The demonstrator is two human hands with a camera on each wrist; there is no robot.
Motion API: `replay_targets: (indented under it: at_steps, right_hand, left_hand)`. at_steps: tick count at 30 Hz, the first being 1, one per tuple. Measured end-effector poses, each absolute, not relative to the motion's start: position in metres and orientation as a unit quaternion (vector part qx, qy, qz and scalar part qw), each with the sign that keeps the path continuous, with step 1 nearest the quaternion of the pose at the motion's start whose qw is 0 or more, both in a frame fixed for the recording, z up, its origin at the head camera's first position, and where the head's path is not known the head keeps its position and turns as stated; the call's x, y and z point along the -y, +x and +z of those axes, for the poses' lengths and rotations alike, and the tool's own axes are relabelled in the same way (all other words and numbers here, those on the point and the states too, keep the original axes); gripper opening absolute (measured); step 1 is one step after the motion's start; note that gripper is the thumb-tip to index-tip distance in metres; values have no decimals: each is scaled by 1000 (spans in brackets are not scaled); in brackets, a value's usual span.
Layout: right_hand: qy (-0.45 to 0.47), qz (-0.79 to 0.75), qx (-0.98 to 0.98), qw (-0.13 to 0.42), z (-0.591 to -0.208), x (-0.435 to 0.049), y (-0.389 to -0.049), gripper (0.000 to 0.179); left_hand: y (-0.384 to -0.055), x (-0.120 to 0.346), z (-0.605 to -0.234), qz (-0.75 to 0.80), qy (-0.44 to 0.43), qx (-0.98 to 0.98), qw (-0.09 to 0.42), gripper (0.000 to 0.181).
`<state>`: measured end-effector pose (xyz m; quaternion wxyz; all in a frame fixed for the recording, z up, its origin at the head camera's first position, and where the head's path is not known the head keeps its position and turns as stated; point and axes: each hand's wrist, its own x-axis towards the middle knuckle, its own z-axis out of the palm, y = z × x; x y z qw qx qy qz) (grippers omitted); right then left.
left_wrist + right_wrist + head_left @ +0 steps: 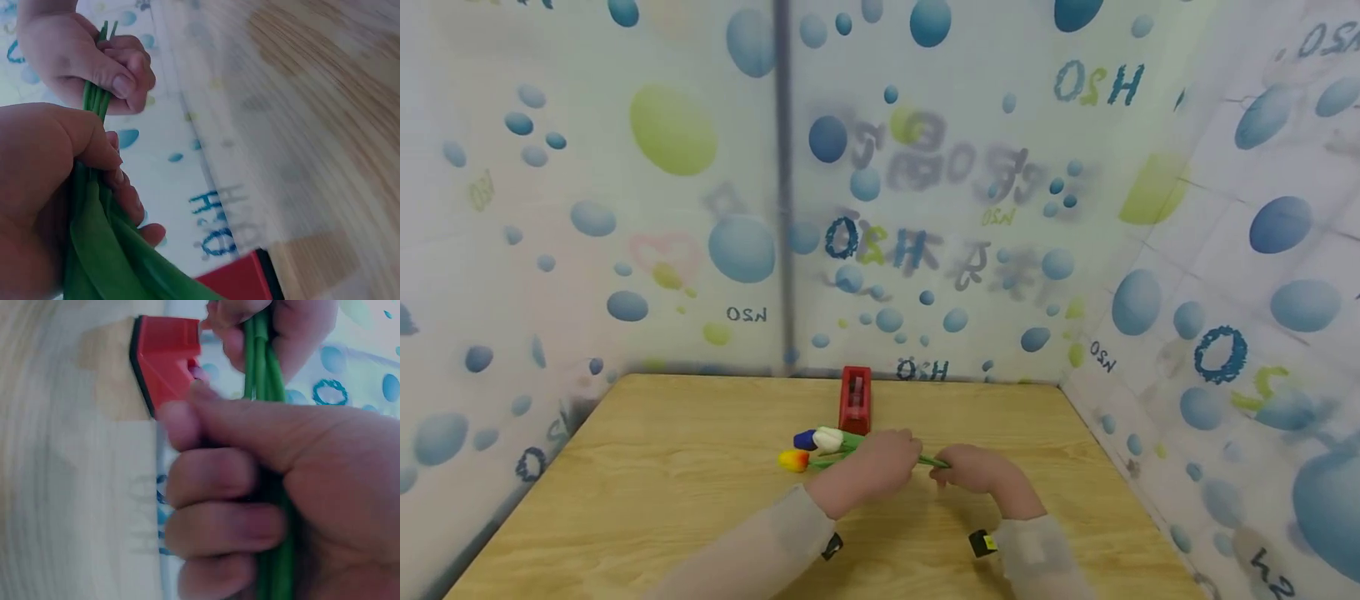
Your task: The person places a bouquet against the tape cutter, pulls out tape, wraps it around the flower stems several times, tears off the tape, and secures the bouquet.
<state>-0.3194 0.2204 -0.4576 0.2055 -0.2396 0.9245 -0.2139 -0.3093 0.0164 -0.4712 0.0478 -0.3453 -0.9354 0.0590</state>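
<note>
A small bunch of tulips lies across both hands, the heads pointing left: a blue tulip (804,440), a white tulip (829,439) and a yellow-orange tulip (793,461). My left hand (883,462) grips the bunch around the upper stems and leaves (94,231). Farther down, toward the cut ends, my right hand (973,468) curls its fingers round the green stems (259,359), thumb laid along them. A short length of bare stem shows between the two hands. Just behind the flowers stands a red tape dispenser (855,402), its front partly behind the bunch.
The wooden table (700,417) reaches back to a pale curtain (685,217) printed with blue and green drops. Another curtain side (1210,275) runs along the right edge. A black device (982,543) sits at the right wrist.
</note>
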Motion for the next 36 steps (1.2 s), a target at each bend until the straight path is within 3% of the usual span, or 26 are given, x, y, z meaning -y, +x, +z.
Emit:
replay_targets:
  at_steps: [6,11,15,22,36]
  right_hand:
    - [-267,-206,-931,143,-471,-203,-323,37]
    - [-279,-199,-933,107,-484,-183,-328,42]
    - [-282,-197,-933,109,-494,-161,-334,43]
    - [-275,-196,-932,132,-510,-133,-342,43]
    - [-293,-186,-933,99,-515,-108,-342,36]
  left_hand:
    - [-309,13,-475,22,-335,941,40,25]
    - [-309,40,-482,-10,-326,945,35,14]
    - [-313,63,-491,-42,-310,950,9,7]
    - [-319,93,-498,-97,-293,951,-21,16]
    - [-319,113,-499,-72,-243,967,-35,23]
